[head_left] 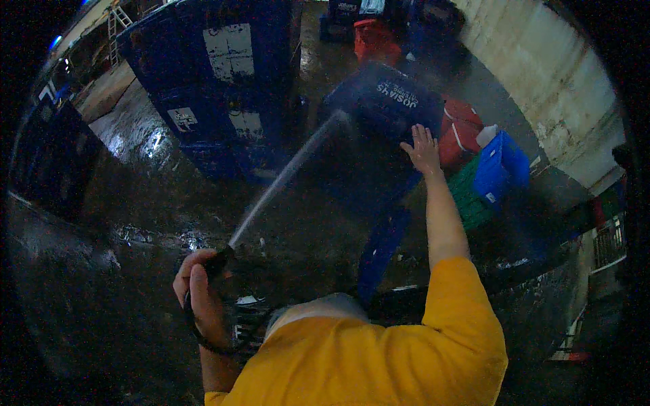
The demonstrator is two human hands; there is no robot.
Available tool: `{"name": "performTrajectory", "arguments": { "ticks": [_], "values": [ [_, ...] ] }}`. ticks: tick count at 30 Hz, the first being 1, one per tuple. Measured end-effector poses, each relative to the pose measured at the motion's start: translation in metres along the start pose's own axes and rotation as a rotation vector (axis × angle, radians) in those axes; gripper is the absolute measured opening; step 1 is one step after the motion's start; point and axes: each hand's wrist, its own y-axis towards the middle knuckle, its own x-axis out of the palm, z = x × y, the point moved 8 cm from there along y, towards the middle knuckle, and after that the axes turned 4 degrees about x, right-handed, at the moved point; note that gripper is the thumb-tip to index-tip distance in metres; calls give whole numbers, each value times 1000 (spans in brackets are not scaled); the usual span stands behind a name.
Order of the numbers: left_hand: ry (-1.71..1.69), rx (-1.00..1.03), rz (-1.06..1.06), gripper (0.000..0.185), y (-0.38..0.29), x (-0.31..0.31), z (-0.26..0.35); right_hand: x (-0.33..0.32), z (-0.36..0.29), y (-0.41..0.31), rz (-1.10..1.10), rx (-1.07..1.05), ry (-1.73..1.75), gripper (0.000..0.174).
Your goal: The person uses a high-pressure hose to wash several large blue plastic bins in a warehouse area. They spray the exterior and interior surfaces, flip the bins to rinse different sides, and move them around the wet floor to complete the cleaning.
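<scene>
My left hand (195, 289), at the lower left, is wrapped around a black spray nozzle (219, 261). A thin dark hose (216, 349) trails from it past my wrist. From the nozzle a white water jet (284, 175) runs up to the right and strikes a dark blue plastic container (370, 114), where mist rises. That container bears white writing and seems tilted. My right hand (425, 152) reaches forward with fingers spread and wet, over the container's near right edge; it appears to rest flat there. The container's lower part is lost in shadow.
Large dark blue containers (172, 56) with white labels are stacked at the left. Right of my right hand lie a red container (461, 122), a bright blue crate (502, 165) and a green one (467, 195). A stained wall (548, 66) bounds the right; the floor (152, 213) is wet.
</scene>
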Motion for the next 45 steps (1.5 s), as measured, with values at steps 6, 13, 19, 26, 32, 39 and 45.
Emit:
{"name": "performTrajectory", "arguments": {
  "ticks": [6,13,19,26,32,39,45],
  "values": [
    [134,8,2,33,23,-8,-22,8,9,6,-24,-9,30,79],
    [226,-55,-73,32,22,-16,-98,4,10,0,76,-27,39,79],
    [197,-64,-101,30,24,-9,-103,3,11,0,86,-49,42,78],
    [3,42,31,32,22,4,-33,1,11,-1,67,-12,63,78],
    [-32,56,-87,34,20,32,-19,6,17,2,-12,-15,116,75],
    [-82,-68,-264,36,-14,91,-24,31,35,12,-93,-22,230,65],
    [-45,-92,-420,39,-37,136,-28,52,53,21,-209,49,481,66]
  ]
}}
